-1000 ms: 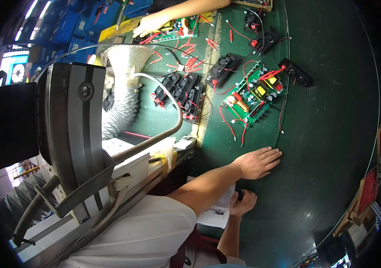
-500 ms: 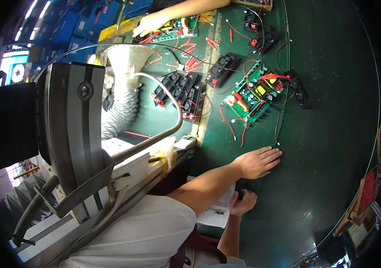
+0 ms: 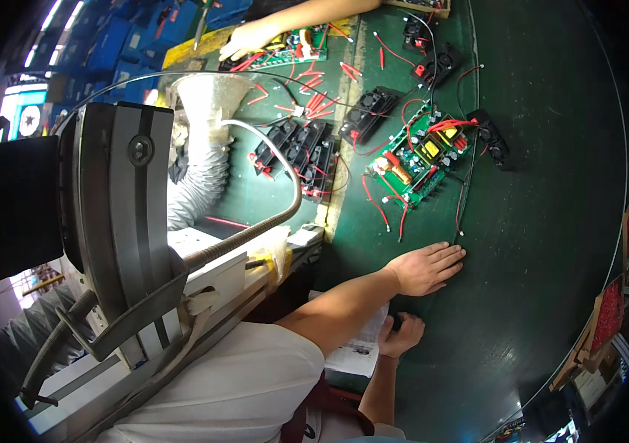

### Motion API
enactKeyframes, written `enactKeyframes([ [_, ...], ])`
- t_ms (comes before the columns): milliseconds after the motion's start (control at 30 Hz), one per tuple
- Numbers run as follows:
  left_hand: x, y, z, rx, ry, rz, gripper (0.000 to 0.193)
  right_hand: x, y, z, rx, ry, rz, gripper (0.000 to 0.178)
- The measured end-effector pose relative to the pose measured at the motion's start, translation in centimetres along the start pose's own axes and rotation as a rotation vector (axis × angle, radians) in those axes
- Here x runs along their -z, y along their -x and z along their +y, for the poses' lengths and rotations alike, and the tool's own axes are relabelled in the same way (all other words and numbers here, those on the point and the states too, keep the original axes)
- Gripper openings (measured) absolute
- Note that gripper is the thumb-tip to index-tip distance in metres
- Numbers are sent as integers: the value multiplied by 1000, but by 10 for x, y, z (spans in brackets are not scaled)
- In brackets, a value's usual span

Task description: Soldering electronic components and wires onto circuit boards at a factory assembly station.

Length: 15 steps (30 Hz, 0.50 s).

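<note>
My left hand [image 3: 426, 270] lies flat on the green work surface [image 3: 536, 244], fingers stretched out and together, with nothing in it. Close below, my right hand [image 3: 403, 337] is curled around a small dark object [image 3: 396, 322], mostly hidden by the fingers. Beside that hand, a printed white sheet [image 3: 355, 354] is partly covered by my left arm. Beyond my left hand sits a green circuit board [image 3: 421, 159] with yellow-wrapped transformers and loose red wires. A black fan [image 3: 491, 140] stands at its right end, near the board's red leads.
More black fans [image 3: 370, 114] lie past the board, several grouped at left [image 3: 303, 159]. Red wire pieces [image 3: 318, 103] are scattered farther off. Another person's hand [image 3: 251, 38] rests at a second board [image 3: 303, 46]. A grey machine column [image 3: 126, 221] and bent metal tube [image 3: 285, 166] rise at left.
The black fan at the board's right end has shifted slightly farther away from my hands, and the thin wire beside it has moved a little. Both my hands stay in place.
</note>
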<state>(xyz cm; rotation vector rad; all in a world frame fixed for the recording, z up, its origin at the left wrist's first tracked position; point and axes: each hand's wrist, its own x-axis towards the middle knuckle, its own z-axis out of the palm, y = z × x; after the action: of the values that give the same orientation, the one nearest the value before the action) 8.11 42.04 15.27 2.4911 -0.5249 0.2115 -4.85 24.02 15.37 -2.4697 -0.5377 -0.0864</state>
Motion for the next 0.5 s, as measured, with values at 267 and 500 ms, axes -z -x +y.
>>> enactKeyframes([
  [267,0,2,1,9,-6,-19,66,-2,1,0,-6,-17,9,46],
  [500,0,0,0,10,1,-1,66,-1,0,0,-13,-15,-2,46],
])
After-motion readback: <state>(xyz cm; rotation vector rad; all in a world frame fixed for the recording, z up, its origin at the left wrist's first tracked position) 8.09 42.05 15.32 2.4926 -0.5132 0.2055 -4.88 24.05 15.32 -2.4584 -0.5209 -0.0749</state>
